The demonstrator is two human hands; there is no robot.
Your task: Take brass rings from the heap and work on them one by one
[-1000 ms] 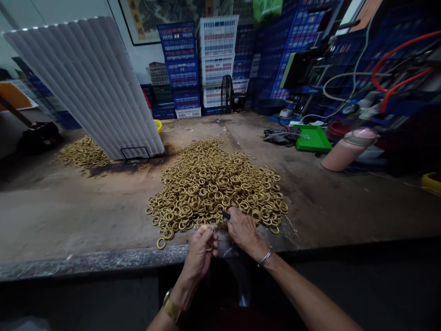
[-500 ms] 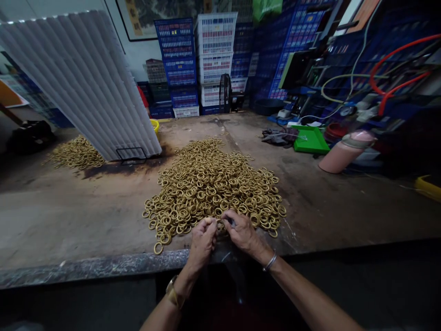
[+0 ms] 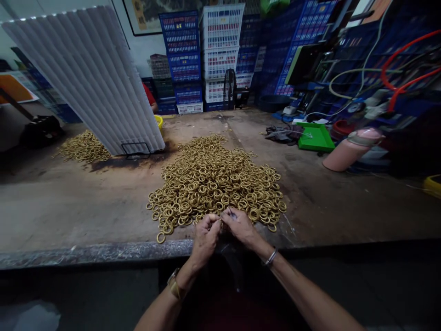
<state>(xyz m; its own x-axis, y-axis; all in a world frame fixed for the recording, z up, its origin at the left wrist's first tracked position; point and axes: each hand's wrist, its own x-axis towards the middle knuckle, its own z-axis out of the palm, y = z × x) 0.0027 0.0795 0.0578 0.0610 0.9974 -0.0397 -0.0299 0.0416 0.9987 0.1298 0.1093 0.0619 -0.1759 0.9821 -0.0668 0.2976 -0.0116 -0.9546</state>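
A large heap of brass-coloured rings (image 3: 217,179) lies on the worktable, its near edge at my hands. My left hand (image 3: 206,236) is closed in a pinch at the heap's front, a watch on its wrist; what its fingertips hold is too small and covered to make out. Right beside it, my right hand (image 3: 240,226) is closed around a small dark tool (image 3: 233,214), only part of which shows between thumb and fingers. The fingertips of both hands meet or nearly meet. A few single rings (image 3: 161,237) lie by the heap's left front.
A tall corrugated white panel (image 3: 93,82) stands at the left in a black wire holder (image 3: 136,149), with a second ring heap (image 3: 84,147) beside it. Rightward are a green tray (image 3: 316,138) and a pink bottle (image 3: 351,151). Part of another person's red sleeve (image 3: 149,95) shows behind the panel.
The whole view has shifted slightly, with the table appearing a little higher and further right. My hands stay together at the heap's front, fingertips a bit closer; the left fingers are more curled.
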